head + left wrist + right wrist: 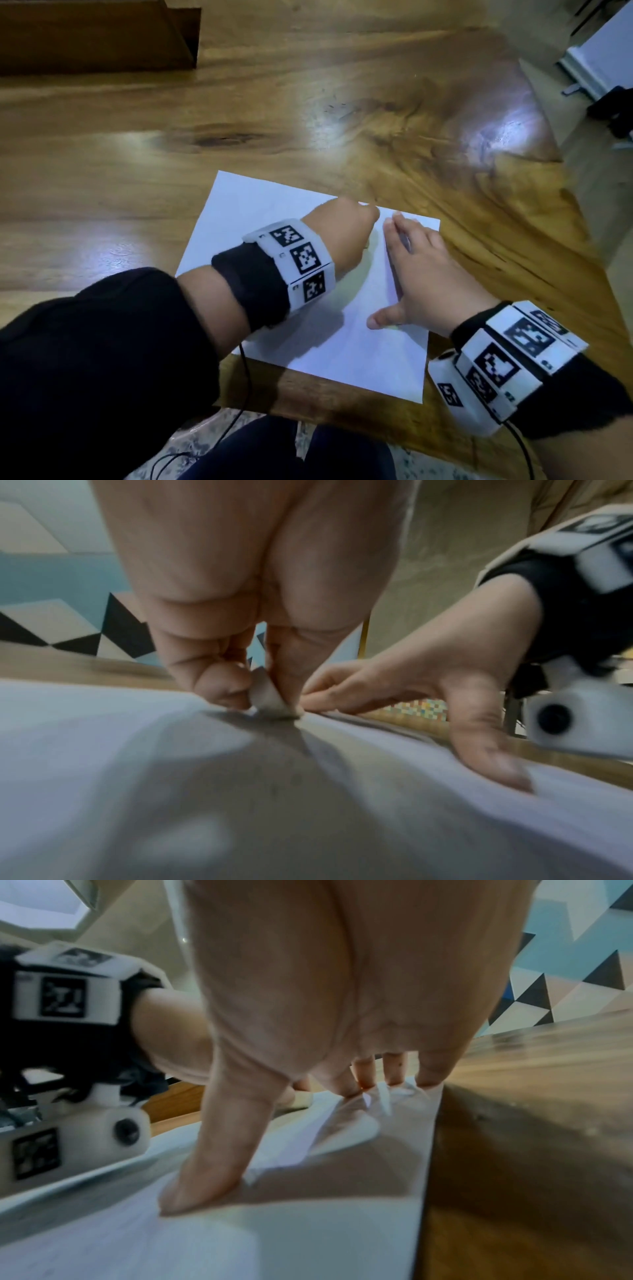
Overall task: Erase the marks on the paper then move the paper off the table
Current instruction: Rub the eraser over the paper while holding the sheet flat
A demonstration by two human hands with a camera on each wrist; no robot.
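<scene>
**Half done at most: erasing under way, paper not yet moved**

Paper (329, 342) lies flat at the worktop's (137, 178) near edge. Left hand (342, 233) pinches an eraser (270, 699), rubbing near the far edge; right hand (421, 270) presses flat, fingers spread. Remaining marks cannot be made out.

One sheet of paper (342, 342) lies on the one wooden table (171, 171). Two hands are on the paper: the left hand (342, 233) with one eraser (268, 696), and the right hand (424, 274) beside it.
</scene>
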